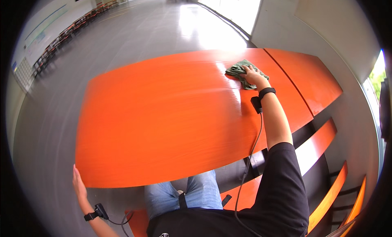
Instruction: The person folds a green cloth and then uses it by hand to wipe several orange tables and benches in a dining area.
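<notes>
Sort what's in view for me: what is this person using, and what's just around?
In use:
- green cloth, under the right hand
- orange table, on which the cloth lies
- left hand, at the table's near left corner

Just around:
- orange bench at right
- blurred furniture row along the far left wall

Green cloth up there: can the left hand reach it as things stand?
Probably not: the orange tabletop stretches between the left hand and the green cloth, which lies partly under the right hand.
</notes>
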Motion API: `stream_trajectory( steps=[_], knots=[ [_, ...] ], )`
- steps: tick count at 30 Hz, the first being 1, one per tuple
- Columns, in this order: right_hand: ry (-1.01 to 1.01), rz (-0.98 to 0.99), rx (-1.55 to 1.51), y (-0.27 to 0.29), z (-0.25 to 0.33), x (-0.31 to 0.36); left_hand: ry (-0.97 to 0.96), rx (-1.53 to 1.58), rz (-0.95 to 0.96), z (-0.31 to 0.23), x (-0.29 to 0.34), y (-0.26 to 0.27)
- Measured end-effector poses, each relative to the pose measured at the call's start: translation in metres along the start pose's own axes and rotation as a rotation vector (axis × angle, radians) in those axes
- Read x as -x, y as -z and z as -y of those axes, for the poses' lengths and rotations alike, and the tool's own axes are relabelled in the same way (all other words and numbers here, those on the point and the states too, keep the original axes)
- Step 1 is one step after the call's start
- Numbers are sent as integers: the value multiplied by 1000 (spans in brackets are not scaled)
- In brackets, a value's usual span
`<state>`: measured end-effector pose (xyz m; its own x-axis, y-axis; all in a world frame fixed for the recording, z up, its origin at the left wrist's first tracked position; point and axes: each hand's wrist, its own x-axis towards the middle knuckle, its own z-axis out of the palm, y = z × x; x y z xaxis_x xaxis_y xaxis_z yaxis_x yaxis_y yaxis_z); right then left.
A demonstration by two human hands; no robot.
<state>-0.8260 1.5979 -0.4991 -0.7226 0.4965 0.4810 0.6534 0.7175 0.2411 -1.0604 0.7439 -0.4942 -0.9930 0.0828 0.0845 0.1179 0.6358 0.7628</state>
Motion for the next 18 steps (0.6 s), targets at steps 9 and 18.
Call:
stream_trajectory(
  steps=[9, 18],
  knots=[
    [-466, 498, -190, -4, -160, 60, -6, -165, -114, 54, -24, 15],
    [-258, 395, -307, 17, -199, 56, 73, -272, -117, 39, -20, 11]
  ],
)
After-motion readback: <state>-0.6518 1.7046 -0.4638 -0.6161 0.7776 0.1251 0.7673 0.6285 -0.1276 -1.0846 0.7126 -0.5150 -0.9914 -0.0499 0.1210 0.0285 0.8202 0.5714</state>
